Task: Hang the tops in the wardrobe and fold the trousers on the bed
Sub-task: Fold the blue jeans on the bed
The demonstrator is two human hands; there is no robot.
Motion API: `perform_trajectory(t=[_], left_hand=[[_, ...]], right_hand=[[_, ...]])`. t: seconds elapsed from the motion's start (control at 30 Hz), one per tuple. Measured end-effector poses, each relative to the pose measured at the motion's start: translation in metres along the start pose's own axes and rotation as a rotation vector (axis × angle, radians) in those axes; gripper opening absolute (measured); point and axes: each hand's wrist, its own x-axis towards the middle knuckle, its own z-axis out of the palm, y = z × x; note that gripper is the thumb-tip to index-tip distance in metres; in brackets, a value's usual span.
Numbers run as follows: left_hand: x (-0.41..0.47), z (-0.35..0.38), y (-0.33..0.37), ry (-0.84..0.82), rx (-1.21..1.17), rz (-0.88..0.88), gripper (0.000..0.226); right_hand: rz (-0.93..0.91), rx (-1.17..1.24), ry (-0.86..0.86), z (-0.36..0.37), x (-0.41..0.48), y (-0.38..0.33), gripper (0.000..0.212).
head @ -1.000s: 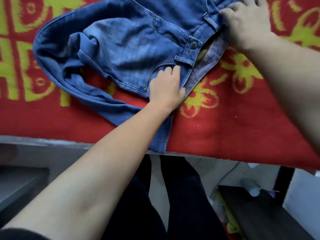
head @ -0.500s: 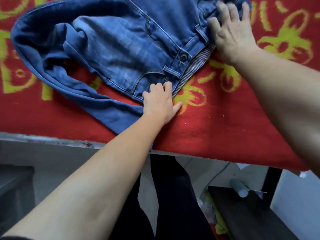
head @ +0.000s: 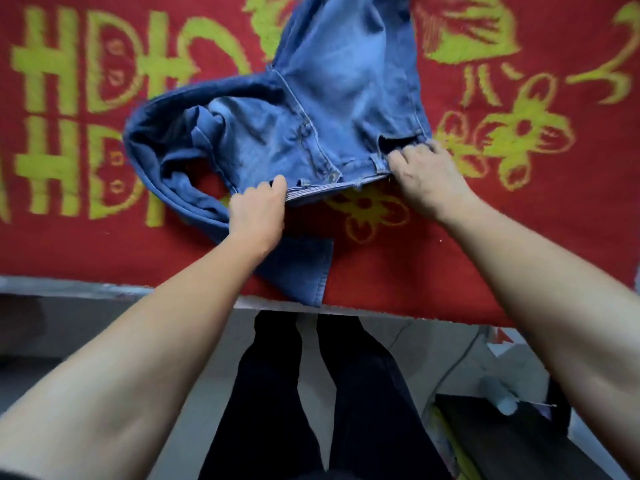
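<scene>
The jeans (head: 329,98) lie front up on the bed, their waistband (head: 332,188) turned toward the person and drawn straight between the two hands. The left hand (head: 258,213) grips the band's left end, fingers curled over its edge. The right hand (head: 427,178) pinches the right end just past a belt loop, fingers bent down into the denim.

One trouser leg runs straight away from the hands and out of sight at the far side. The other swings out to the left of the left hand in a wide loop and comes back under that wrist. Its hem (head: 304,271) lies flat on the near side of the left hand and reaches the bed's edge (head: 86,291).

Under it all is a red blanket (head: 540,244) with yellow-green flowers and letters. It lies bare well out to the right of the right hand, and bare again beyond the loop on the left. Only a narrow strip of it shows between the hands and the near edge.

Nearer than the hands, the person's legs (head: 277,393) in dark trousers stand close against the bed on a pale floor (head: 308,341). Below the right forearm there is a dark low piece of furniture (head: 502,448) with something small and white (head: 502,401) on it, too blurred to make out.
</scene>
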Motion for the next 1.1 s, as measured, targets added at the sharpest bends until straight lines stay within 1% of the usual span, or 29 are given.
perform_trajectory(t=[0.07,0.13,0.2,0.27,0.3,0.37,0.43,0.5,0.6,0.73,0.8,0.87,0.97,1.1], left_hand=[[-0.010,-0.035,-0.029,0.045,0.030,0.040,0.033],[-0.019,-0.077,-0.055,0.135,0.071,0.102,0.034],[-0.029,-0.126,-0.074,0.243,0.092,0.174,0.031],[-0.037,-0.178,-0.090,0.374,0.093,0.229,0.032],[-0.041,-0.207,-0.100,0.435,0.100,0.250,0.036],[-0.053,-0.267,-0.124,0.527,0.140,0.278,0.041],[-0.069,-0.328,-0.149,0.605,0.213,0.304,0.043],[-0.089,-0.387,-0.170,0.695,0.280,0.318,0.042],[-0.123,-0.472,-0.191,0.854,0.304,0.275,0.033],[-0.167,-0.572,-0.213,1.093,0.321,0.225,0.015],[-0.191,-0.614,-0.219,1.210,0.329,0.201,0.017],[-0.215,-0.650,-0.221,1.309,0.337,0.174,0.019],[-0.247,-0.696,-0.221,1.418,0.327,0.160,0.022],[-0.271,-0.730,-0.221,1.498,0.322,0.143,0.025]], right_hand=[[0.082,0.025,0.036,-0.019,-0.024,-0.019,0.019],[0.204,0.075,0.086,-0.050,-0.037,-0.033,0.021],[0.311,0.125,0.122,-0.094,-0.042,-0.044,0.029],[0.363,0.169,0.174,-0.149,-0.044,-0.050,0.031],[0.362,0.175,0.206,-0.180,-0.044,-0.051,0.031],[0.293,0.124,0.248,-0.248,-0.048,-0.049,0.038],[0.197,0.047,0.263,-0.321,-0.056,-0.048,0.047],[0.153,-0.014,0.306,-0.393,-0.067,-0.051,0.050],[0.178,-0.042,0.494,-0.497,-0.086,-0.062,0.059],[0.230,-0.280,0.843,-0.612,-0.120,-0.071,0.046],[0.275,-0.403,1.000,-0.658,-0.139,-0.077,0.040],[0.322,-0.476,1.122,-0.695,-0.157,-0.084,0.041],[0.360,-0.527,1.264,-0.739,-0.181,-0.090,0.046],[0.396,-0.540,1.344,-0.774,-0.207,-0.092,0.064]])
